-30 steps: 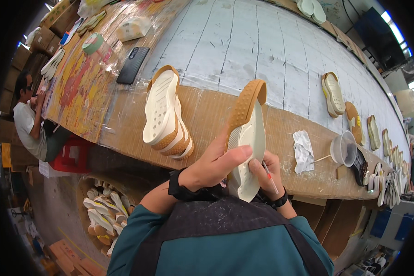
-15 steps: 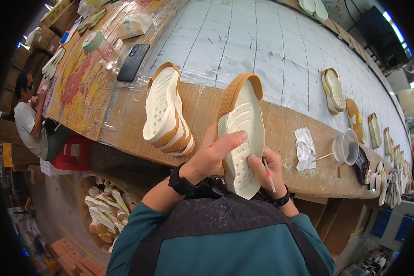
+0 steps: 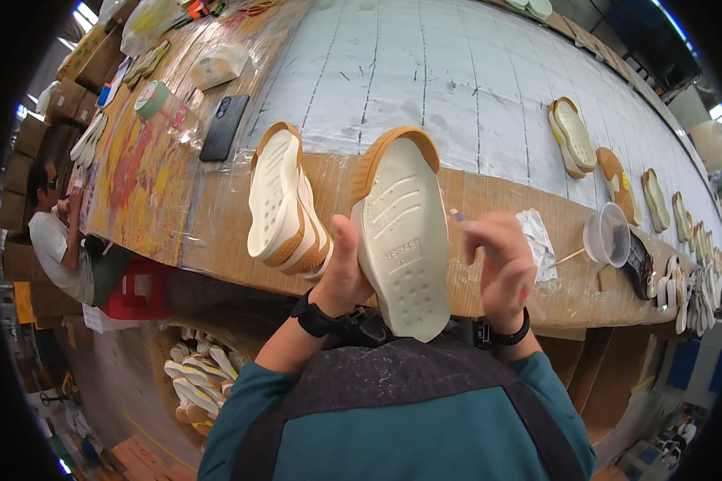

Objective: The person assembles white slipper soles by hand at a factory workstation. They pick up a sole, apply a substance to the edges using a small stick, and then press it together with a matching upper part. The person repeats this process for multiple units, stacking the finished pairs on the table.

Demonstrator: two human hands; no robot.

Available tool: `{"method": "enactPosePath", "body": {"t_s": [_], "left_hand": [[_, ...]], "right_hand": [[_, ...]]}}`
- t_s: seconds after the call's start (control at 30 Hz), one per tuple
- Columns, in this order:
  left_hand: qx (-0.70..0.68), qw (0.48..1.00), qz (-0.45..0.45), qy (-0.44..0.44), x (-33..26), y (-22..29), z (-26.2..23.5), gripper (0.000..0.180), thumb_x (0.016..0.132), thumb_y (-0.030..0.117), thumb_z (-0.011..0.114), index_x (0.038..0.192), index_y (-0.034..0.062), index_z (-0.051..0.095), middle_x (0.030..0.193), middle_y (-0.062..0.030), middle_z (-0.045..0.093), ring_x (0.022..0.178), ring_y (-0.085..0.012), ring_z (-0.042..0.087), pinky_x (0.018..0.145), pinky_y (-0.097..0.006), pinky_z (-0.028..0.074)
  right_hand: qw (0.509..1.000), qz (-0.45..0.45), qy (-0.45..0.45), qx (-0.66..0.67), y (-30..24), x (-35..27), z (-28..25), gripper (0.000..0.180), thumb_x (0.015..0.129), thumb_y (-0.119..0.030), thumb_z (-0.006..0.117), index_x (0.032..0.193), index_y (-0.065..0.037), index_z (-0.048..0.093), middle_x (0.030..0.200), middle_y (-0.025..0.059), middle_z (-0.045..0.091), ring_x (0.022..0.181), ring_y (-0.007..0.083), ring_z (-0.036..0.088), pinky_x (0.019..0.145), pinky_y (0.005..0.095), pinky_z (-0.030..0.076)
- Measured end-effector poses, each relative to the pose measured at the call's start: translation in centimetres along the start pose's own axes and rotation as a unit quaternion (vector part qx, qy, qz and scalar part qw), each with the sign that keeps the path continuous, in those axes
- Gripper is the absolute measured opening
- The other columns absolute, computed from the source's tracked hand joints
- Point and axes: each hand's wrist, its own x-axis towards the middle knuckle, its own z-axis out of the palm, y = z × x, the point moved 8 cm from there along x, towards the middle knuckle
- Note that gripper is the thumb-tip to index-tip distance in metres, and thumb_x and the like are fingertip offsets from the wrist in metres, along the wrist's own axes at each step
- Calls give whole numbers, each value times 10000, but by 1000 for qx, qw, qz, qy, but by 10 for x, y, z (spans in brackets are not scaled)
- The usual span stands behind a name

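Note:
A cream shoe sole (image 3: 405, 240) with a tan textured rim at its toe is held upright in front of me, its inner face toward me. My left hand (image 3: 343, 272) grips its left edge, thumb raised along the side and the other fingers hidden behind. Off the sole's right edge, my right hand (image 3: 503, 268) is closed and smeared by motion. A thin pen-like tool (image 3: 457, 215) pokes out of its fingers, the tip near the sole; most of it is hidden or blurred. Left of the held sole, a stack of similar soles (image 3: 277, 200) stands on the cardboard-covered table edge.
To the right lie a crumpled white tissue (image 3: 539, 244), a clear plastic cup (image 3: 606, 234) with a stick, and rows of soles (image 3: 573, 136). A phone (image 3: 225, 128) and a green-lidded jar (image 3: 152, 100) are at left. Below sits a box of soles (image 3: 192, 381). A person (image 3: 60, 232) sits far left.
My right hand has let go of the sole and moved up and right with the pen-like tool. My left thumb has lifted off the inner face. The sole now faces me more squarely.

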Motion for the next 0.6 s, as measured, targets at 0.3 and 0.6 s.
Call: {"method": "enactPosePath", "body": {"t_s": [0.3, 0.6], "left_hand": [[-4, 999, 25, 22, 2, 8, 7, 993, 685, 785, 232, 1275, -13, 260, 1186, -216, 430, 1034, -310, 494, 855, -422, 429], [-59, 994, 51, 77, 11, 14, -10, 838, 786, 680, 178, 1242, -8, 324, 1152, -194, 462, 1003, -284, 512, 840, -392, 434]], "right_hand": [[969, -129, -126, -169, -39, 24, 50, 241, 721, -82, 612, 958, -44, 591, 857, 81, 604, 665, 207, 577, 571, 284, 462], [990, 7, -128, -60, -18, 21, 31, 172, 776, -93, 570, 935, -32, 595, 826, 74, 619, 675, 174, 582, 607, 276, 469]]}}
